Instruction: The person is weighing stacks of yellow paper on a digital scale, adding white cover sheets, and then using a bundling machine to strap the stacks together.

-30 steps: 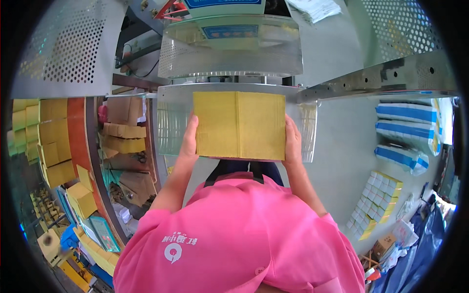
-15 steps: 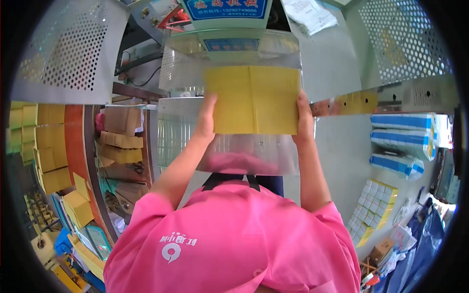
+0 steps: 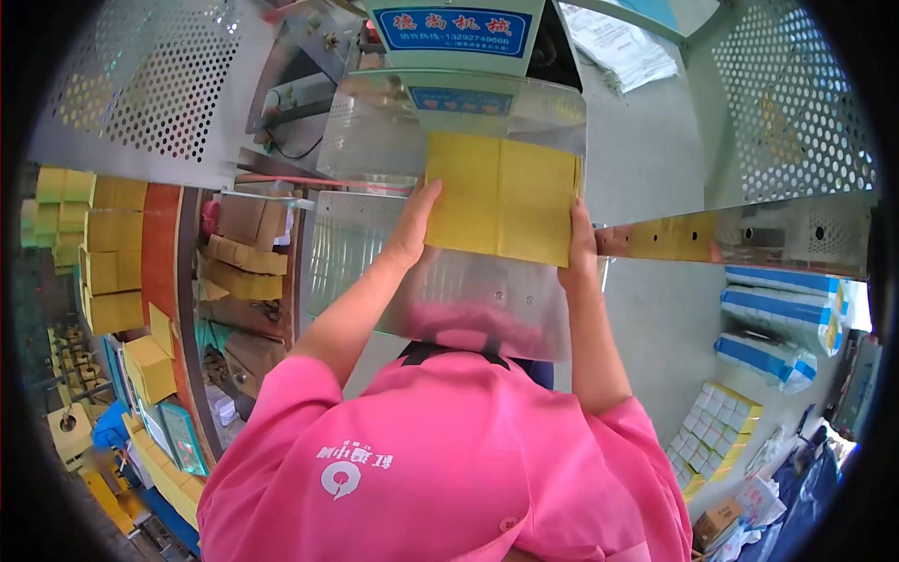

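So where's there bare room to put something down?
There's bare grey floor between the metal table and the blue-and-white packs. The table looks bare between the yellow cardboard and the pink shirt too. The left side is crowded with yellow boxes and brown cardboard.

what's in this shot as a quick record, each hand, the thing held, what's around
left hand: gripping the left edge of the yellow piece
right hand: gripping its right edge
held thing: flat-faced, rectangular, with a line across its face
nearer the body: shiny metal plate
right side: blue-and-white packs
left side: yellow boxes
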Demonstrator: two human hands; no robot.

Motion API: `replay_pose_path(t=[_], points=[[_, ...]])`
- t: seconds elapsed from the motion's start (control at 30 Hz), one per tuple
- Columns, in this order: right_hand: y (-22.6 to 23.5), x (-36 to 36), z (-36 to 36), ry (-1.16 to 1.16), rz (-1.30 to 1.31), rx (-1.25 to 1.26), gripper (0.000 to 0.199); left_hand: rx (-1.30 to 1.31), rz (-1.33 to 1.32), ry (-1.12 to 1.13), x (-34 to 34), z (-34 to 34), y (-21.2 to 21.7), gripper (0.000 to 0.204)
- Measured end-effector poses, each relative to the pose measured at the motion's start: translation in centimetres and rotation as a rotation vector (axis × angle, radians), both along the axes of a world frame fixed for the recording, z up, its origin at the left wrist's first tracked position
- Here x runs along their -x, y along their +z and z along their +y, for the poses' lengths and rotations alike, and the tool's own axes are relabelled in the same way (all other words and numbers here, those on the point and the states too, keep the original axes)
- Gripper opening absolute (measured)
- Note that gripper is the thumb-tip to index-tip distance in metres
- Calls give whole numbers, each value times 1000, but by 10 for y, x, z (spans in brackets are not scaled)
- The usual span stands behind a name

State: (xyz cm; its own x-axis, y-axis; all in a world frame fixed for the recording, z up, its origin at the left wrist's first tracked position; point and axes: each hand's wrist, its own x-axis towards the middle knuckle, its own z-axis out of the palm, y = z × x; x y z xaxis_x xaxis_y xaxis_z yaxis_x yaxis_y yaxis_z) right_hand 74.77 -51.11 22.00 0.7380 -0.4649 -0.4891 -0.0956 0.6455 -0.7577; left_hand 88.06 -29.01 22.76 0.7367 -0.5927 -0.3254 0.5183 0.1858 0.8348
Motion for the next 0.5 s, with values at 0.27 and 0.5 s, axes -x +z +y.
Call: replay_pose_path(t=[0.27,0.5], points=[[18,9,-1,150,-230,131,57,-28,-79,30,9,-11,0,58],[13,10,-6,141,-77,90,58,-107,-113,18,8,-16,2,62]])
